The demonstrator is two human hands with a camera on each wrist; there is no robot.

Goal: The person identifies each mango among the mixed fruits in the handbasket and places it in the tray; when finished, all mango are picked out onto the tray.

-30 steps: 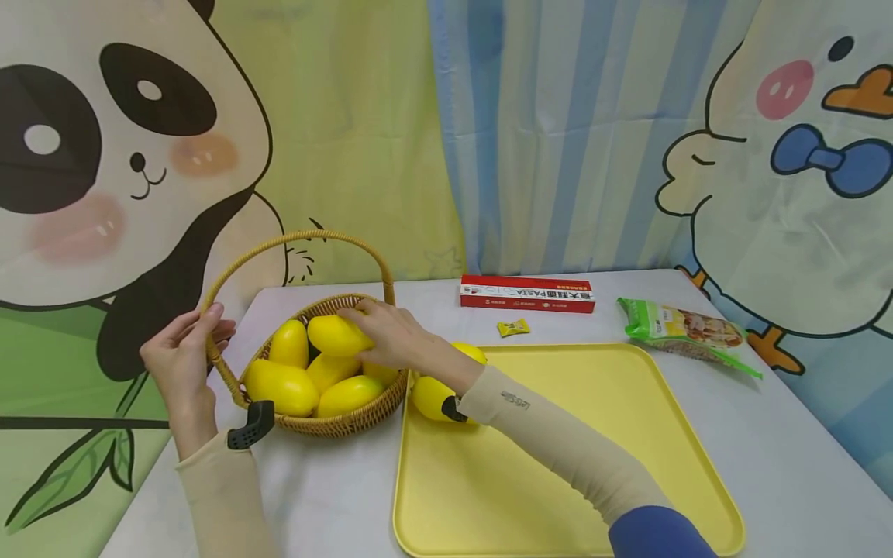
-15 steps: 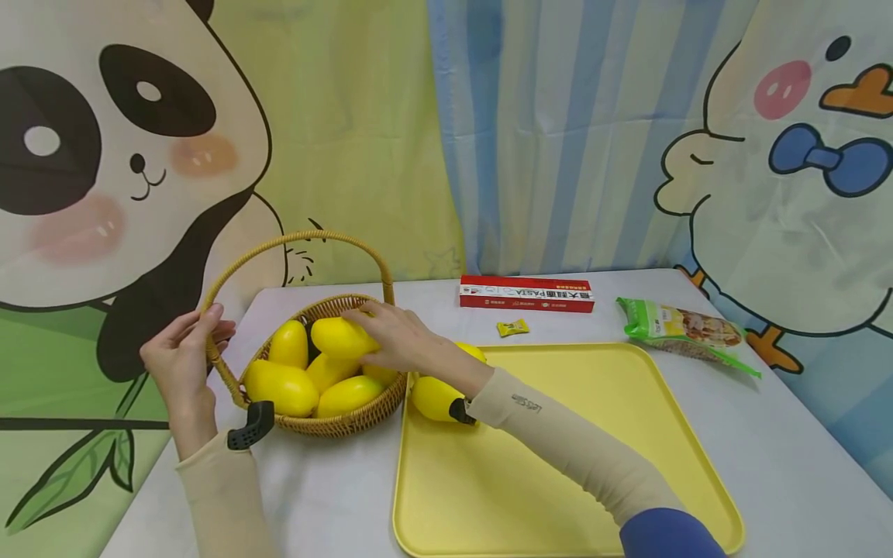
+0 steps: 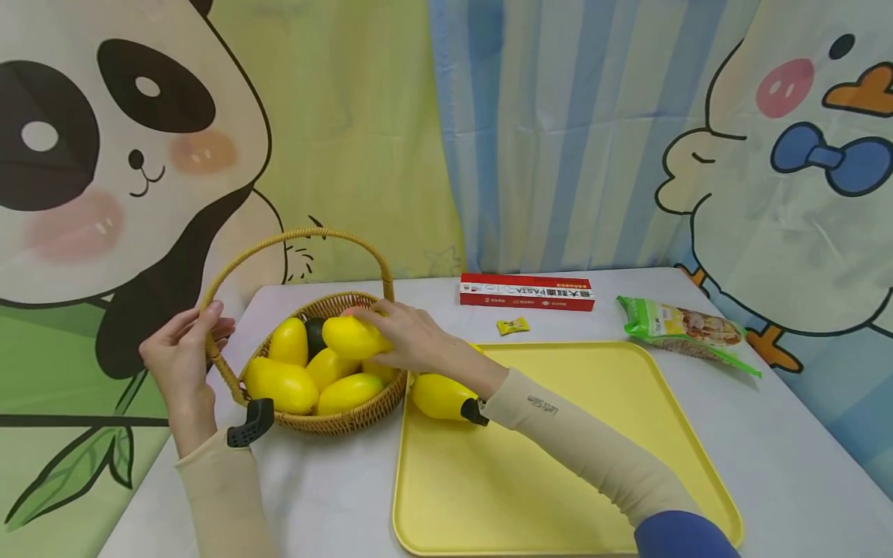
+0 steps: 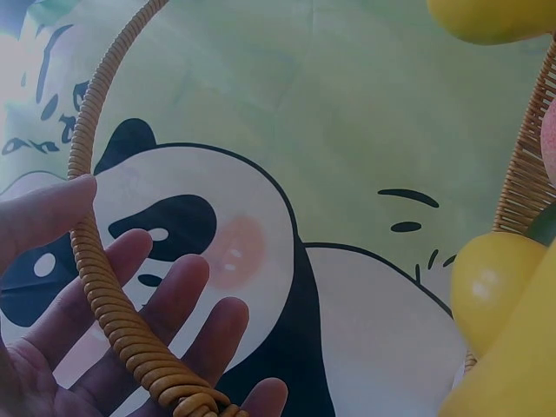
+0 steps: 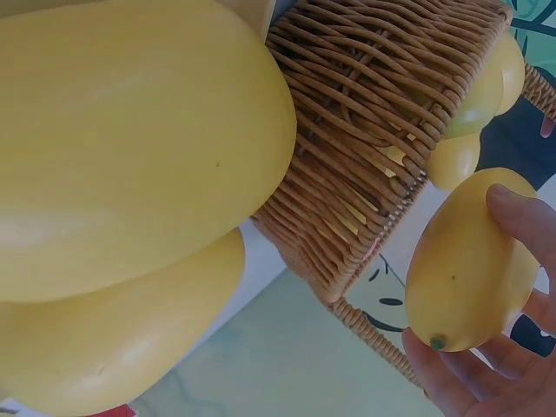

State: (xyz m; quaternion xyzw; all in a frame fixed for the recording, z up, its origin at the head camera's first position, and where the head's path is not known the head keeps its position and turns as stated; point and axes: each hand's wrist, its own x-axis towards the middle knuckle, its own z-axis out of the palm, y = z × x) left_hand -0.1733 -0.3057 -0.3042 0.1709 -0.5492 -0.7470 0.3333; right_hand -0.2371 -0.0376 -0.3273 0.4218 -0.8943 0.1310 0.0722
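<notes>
Right hand: curled round one mango, thumb on one side and fingertips on the other.
Left hand: loosely gripping the handle, thumb on one side, fingers spread behind it; I take it to be steadying the basket.
Mango in the grip: over the right part of the basket and seemingly raised, though from here I can't tell whether it touches the fruit below.
Basket: upright on the bench, piled with more mangoes, a dark green fruit among them.
Tray: just beside the basket, with two mangoes by its far left corner, one mostly hidden behind the forearm.
Step at the basket: most likely lifting this mango out towards the tray, going by the fruit on both; one moment alone doesn't settle the direction.
Next for the right hand: if so, clear the rim, cross to the tray, then lower and let go without knocking the pair there.
Next for the left hand: probably just keep the handle steady; a tug could tip the basket.
</notes>
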